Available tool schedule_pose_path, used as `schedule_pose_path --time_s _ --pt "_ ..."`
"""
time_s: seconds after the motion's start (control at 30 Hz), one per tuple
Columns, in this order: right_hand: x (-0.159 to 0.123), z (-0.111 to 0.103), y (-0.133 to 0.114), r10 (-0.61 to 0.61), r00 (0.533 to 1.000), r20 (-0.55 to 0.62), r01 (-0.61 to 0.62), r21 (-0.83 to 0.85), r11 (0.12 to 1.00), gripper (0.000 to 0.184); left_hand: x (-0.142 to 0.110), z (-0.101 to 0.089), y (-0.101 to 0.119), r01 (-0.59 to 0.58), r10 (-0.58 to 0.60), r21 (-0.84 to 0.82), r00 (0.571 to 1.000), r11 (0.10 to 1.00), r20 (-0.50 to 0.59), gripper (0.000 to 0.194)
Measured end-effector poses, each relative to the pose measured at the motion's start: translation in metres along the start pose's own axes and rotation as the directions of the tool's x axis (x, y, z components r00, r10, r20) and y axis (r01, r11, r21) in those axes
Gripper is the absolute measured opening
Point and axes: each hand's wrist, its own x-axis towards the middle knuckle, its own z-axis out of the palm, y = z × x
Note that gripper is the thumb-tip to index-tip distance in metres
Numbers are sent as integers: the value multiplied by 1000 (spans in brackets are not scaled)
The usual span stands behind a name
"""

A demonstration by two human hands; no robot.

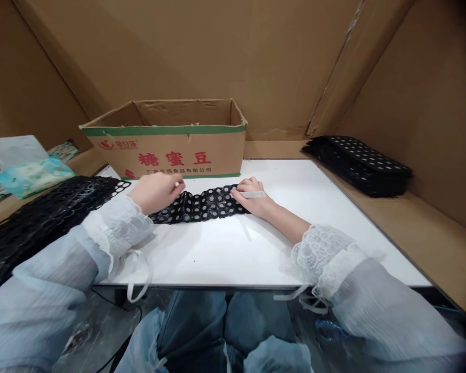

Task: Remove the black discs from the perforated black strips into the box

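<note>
A black openwork strip with rows of round holes [205, 205] lies across the white tabletop, slightly wavy along its edges. On its right end rests my right hand [256, 199], its fingers closed around a flat, whitish stick-like tool [252, 194]. My left hand [157, 191] hovers by the strip's left part, thumb and fingers pinched together. A tiny white bit shows at those fingertips, too small to name. Part of the strip is hidden behind my left hand and wrist.
Behind the strip stands an open cardboard box [166, 150] with red lettering. A heap of black openwork material [58, 207] lies at left, beside a tissue pack [37, 173]. Folded black dotted pieces [361, 163] are stacked at right. Cardboard walls [279, 62] surround the white table [217, 254].
</note>
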Motion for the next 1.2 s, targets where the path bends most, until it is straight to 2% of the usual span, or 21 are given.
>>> schedule_pose_path --time_s 0.03,0.1,0.2,0.33,0.43,0.5,0.57,0.67,0.83,1.0,1.07,1.2 --pt "1 0 1 38 999 6 -38 27 999 37 5 3 15 -57 57 -42 998 998 0 38" --pt "4 0 2 95 995 33 -98 95 991 37 15 13 40 -179 170 -132 983 975 -72 37" --pt "7 -3 6 103 991 85 -120 227 966 38 28 33 65 -298 259 -222 947 928 -190 38" --pt "8 -9 11 160 976 147 -201 331 922 35 39 58 74 -296 252 -402 954 867 -160 45" --pt "8 -12 10 160 968 196 -220 343 913 30 43 67 73 -293 240 -468 956 834 -172 44" --pt "8 -12 8 160 965 207 -222 327 919 29 46 67 71 -265 221 -501 964 824 -147 40" --pt "7 -11 4 167 966 196 -223 314 923 29 49 65 69 -212 210 -562 975 800 -70 36" --pt "5 -10 -1 143 978 151 -183 302 935 30 53 59 68 -167 242 -648 970 743 28 27" --pt "0 -15 -4 25 988 153 -66 270 961 29 53 55 66 -159 246 -725 969 670 15 22" --pt "-2 -17 -6 26 993 119 -53 234 971 31 53 55 64 -120 214 -798 977 590 12 23" --pt "-2 -16 -7 14 996 87 -32 205 978 32 53 50 61 -112 270 -819 961 563 54 25" --pt "-3 -15 -10 -103 994 -23 105 113 988 31 53 36 55 -124 462 -816 867 565 188 29"
